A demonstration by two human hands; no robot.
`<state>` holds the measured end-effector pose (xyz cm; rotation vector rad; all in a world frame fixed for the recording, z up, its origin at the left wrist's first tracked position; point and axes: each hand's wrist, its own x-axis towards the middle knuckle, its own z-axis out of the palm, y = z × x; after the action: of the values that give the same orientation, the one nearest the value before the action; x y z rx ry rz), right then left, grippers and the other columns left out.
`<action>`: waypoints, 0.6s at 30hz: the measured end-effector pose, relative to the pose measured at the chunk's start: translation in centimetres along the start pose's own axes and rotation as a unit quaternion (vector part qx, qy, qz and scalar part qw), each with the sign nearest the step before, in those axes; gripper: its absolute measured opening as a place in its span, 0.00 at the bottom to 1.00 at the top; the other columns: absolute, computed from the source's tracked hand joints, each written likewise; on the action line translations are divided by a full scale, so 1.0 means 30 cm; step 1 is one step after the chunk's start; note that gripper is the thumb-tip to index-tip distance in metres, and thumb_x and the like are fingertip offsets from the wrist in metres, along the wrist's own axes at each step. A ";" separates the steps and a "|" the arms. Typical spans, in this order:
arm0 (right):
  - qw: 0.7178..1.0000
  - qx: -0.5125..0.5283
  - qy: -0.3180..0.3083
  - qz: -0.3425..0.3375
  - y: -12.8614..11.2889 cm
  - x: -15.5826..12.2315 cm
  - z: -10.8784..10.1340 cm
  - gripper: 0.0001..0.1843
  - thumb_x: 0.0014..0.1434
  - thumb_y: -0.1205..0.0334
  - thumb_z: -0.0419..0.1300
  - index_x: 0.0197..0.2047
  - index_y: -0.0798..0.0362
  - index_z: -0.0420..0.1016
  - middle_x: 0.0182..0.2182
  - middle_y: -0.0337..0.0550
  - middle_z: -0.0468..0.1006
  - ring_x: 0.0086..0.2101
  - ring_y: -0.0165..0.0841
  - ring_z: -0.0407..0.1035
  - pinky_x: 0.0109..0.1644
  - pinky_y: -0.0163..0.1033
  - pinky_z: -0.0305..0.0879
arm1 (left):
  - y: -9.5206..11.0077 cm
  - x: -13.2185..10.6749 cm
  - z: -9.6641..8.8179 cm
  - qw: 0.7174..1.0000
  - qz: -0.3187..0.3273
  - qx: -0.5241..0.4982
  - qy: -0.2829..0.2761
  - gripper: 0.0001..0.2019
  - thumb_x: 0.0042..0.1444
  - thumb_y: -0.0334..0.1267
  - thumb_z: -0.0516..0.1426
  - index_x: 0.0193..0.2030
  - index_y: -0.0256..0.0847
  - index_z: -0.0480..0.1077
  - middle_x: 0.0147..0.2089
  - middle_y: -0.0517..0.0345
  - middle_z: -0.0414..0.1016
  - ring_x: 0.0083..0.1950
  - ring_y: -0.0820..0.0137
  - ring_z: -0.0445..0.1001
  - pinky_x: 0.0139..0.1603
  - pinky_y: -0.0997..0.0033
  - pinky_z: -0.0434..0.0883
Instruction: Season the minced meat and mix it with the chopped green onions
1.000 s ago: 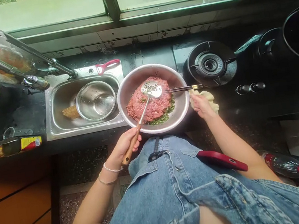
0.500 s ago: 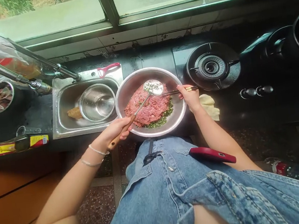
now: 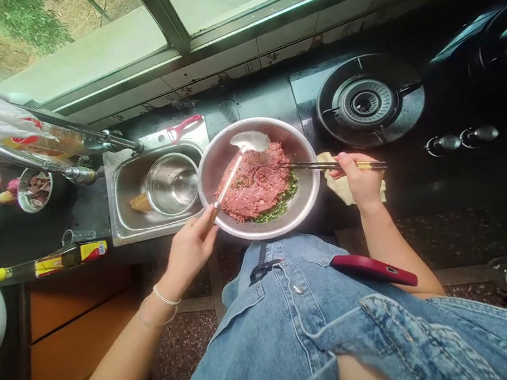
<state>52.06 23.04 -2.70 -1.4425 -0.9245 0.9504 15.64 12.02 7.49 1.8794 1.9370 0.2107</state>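
Observation:
A wide metal bowl (image 3: pixel 308 198) holds pink minced meat (image 3: pixel 253 184) with chopped green herbs (image 3: pixel 277 208) along its lower right side. My left hand (image 3: pixel 194 244), at the bowl's near left rim, is closed on the handle of a ladle (image 3: pixel 251 140). The ladle's head lies at the far side of the meat. My right hand (image 3: pixel 362 179) is right of the bowl, gripping a pair of dark chopsticks (image 3: pixel 309 165) whose tips touch the meat. Beneath that hand a pale cloth (image 3: pixel 340 188) lies on the counter.
Left of the bowl is a sink (image 3: pixel 117 198) with a metal pot (image 3: pixel 171 185) and a peeler (image 3: pixel 184 127) on its ledge. A gas burner (image 3: pixel 366 102) stands to the right. A bottle (image 3: pixel 64 258) lies on the left counter, below a pot with dark pieces (image 3: pixel 35 189).
The ladle's head has tipped over and moved slightly left, its herbs no longer showing in it. My right hand has drawn right, away from the bowl's rim, with the chopsticks.

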 end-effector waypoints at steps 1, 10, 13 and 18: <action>1.000 -0.004 0.001 -0.005 -0.003 -0.005 0.000 0.19 0.54 0.46 0.69 0.30 0.56 0.79 0.19 0.38 0.77 0.19 0.31 0.73 0.22 0.35 0.73 | -0.016 0.005 0.053 0.999 0.007 0.042 -0.009 0.24 0.63 0.40 0.55 0.66 0.44 0.67 0.40 0.51 0.75 0.37 0.68 0.74 0.41 0.70 0.72; 0.999 -0.002 0.023 -0.033 0.016 -0.050 -0.010 0.16 0.56 0.47 0.67 0.31 0.53 0.80 0.21 0.39 0.78 0.20 0.32 0.73 0.26 0.40 0.75 | -0.104 -0.156 0.257 0.998 0.029 0.051 -0.008 0.23 0.68 0.38 0.50 0.68 0.41 0.63 0.35 0.55 0.70 0.32 0.73 0.70 0.39 0.76 0.71; 0.999 -0.010 0.024 -0.032 0.021 -0.056 -0.031 0.15 0.57 0.48 0.66 0.31 0.52 0.80 0.22 0.39 0.78 0.20 0.33 0.73 0.25 0.41 0.75 | -0.120 -0.237 0.229 0.998 0.034 0.043 0.009 0.23 0.68 0.39 0.50 0.68 0.40 0.64 0.37 0.54 0.72 0.32 0.74 0.72 0.38 0.77 0.72; 0.996 -0.017 0.003 -0.085 -0.015 -0.086 -0.037 0.14 0.62 0.48 0.62 0.35 0.49 0.81 0.26 0.40 0.80 0.25 0.36 0.76 0.30 0.43 0.78 | -0.123 -0.288 0.189 0.997 0.036 0.040 0.055 0.20 0.66 0.39 0.53 0.64 0.42 0.68 0.38 0.52 0.76 0.31 0.74 0.74 0.36 0.77 0.72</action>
<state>52.12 20.29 -2.04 -1.3706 -1.0447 0.8077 14.45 2.23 2.65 2.0316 1.9771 0.2687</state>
